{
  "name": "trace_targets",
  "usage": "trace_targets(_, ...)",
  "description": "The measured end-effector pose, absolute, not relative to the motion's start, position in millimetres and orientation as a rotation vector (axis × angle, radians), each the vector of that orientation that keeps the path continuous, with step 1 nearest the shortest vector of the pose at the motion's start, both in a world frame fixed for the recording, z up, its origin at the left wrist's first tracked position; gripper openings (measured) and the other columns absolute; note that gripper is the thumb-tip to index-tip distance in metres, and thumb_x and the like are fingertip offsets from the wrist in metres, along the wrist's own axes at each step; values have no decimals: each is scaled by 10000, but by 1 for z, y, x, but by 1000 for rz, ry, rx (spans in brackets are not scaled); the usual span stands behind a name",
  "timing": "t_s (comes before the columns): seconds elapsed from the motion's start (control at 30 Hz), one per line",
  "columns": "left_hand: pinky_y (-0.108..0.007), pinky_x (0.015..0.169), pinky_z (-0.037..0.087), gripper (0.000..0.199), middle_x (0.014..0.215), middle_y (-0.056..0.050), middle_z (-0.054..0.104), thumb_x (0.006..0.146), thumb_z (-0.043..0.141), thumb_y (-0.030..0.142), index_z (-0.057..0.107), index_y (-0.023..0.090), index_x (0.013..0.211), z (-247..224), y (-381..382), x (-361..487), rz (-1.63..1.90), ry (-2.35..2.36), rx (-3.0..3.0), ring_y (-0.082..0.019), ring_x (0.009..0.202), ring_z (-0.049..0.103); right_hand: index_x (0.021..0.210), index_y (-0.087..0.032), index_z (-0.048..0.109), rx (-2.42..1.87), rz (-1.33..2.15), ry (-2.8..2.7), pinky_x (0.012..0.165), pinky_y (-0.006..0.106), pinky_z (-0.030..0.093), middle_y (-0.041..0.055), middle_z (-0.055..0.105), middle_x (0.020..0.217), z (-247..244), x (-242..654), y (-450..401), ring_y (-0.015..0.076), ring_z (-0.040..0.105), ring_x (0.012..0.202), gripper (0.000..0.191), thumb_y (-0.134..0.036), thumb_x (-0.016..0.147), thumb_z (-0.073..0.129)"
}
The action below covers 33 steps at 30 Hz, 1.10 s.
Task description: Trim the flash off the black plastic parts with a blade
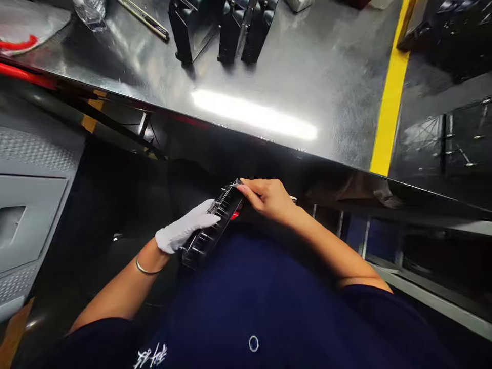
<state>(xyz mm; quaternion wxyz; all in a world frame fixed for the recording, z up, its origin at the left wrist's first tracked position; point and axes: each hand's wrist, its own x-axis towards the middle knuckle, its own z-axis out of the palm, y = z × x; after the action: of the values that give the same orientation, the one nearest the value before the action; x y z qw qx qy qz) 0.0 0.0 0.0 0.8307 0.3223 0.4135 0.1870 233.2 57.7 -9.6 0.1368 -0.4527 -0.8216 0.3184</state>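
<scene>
A long black plastic part (212, 225) with a row of ribs along one side is held at a slant in front of my body, below the table's edge. My left hand (192, 223), in a white glove, is closed around its lower middle, thumb across the ribs. My bare right hand (269, 197) pinches the upper end of the part between thumb and fingers. A thin pale sliver shows at that pinch; I cannot tell what it is. Something small and red (235, 215) shows behind the part.
Several similar black parts (249, 31) stand at the back of the shiny dark table (338, 102). A pen (146, 20) and a clear plastic or glass object (90, 13) lie left of them. Yellow tape (390, 102) crosses the right side. Grey panelled equipment (31, 215) stands at left.
</scene>
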Motion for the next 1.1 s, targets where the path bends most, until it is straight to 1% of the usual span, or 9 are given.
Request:
trace_targets(0.1, -284, 828, 507, 545, 1182, -91, 645, 857, 586, 577, 586, 160, 1209, -1, 6, 4, 472, 998, 756, -186, 997, 609, 1008, -100, 717, -1260, 944, -2223, 693, 82, 412, 48, 654, 928, -3, 240, 64, -1, 589, 771, 568, -485, 1017, 299)
trace_targets(0.17, -318, 865, 518, 576, 1190, -98, 648, 820, 629, 587, 585, 157, 1200, -5, 7, 6, 557, 1200, 897, -215, 1036, 621, 1036, -109, 709, -1238, 862, -2173, 749, 77, 424, 44, 651, 959, 2, 244, 66, -4, 597, 835, 531, -464, 1019, 314)
trace_targets(0.3, -370, 863, 551, 812, 1167, -116, 666, 610, 814, 548, 548, 151, 1266, -18, 1, 8, 706, 1670, 1322, -270, 1037, 659, 945, -102, 689, -1148, 637, -2284, 695, 99, 349, 32, 629, 864, 9, 247, 66, -20, 533, 751, 488, -513, 977, 428)
trace_targets(0.37, -381, 863, 560, 840, 1161, -125, 673, 602, 812, 573, 542, 149, 1275, -24, -5, 6, 756, 1763, 1519, -279, 1030, 672, 900, -91, 675, -1094, 545, -2365, 654, 123, 291, 29, 607, 802, 10, 247, 65, -19, 471, 685, 531, -565, 957, 443)
trace_targets(0.5, -352, 864, 569, 791, 1100, -130, 696, 655, 788, 579, 537, 128, 1253, -33, -14, 2, 909, 1681, 1856, -258, 976, 698, 740, -69, 613, -995, 467, -2483, 618, 153, 193, 21, 522, 662, 12, 247, 63, -6, 370, 624, 564, -548, 970, 425)
trace_targets(0.6, -341, 836, 579, 764, 1057, -147, 700, 674, 789, 558, 537, 103, 1234, -37, -17, -2, 932, 1601, 1961, -255, 932, 708, 605, -50, 510, -849, 428, -2479, 613, 164, 162, 19, 444, 587, 14, 247, 62, 3, 313, 603, 557, -488, 948, 498)
trace_targets(0.77, -354, 792, 590, 797, 1018, -163, 696, 688, 777, 568, 499, 82, 1256, -45, -21, -8, 987, 1519, 2002, -262, 893, 711, 668, -60, 550, -762, 354, -2407, 620, 157, 151, 21, 448, 630, 19, 242, 61, 11, 318, 642, 530, -531, 910, 524)
trace_targets(0.97, -359, 779, 595, 793, 989, -163, 699, 674, 789, 562, 526, 63, 1231, -45, -23, -10, 947, 1442, 1951, -265, 857, 715, 605, -41, 460, -664, 244, -2443, 630, 182, 118, 19, 377, 575, 22, 242, 59, 14, 252, 610, 601, -561, 903, 513)
trace_targets(1.1, -337, 859, 581, 760, 1088, -111, 698, 683, 813, 478, 521, 144, 1300, -39, -19, -8, 880, 1325, 1789, -238, 947, 705, 597, -47, 463, -657, 260, -2424, 632, 185, 115, 22, 382, 584, 22, 242, 59, 26, 255, 626, 591, -558, 884, 536)
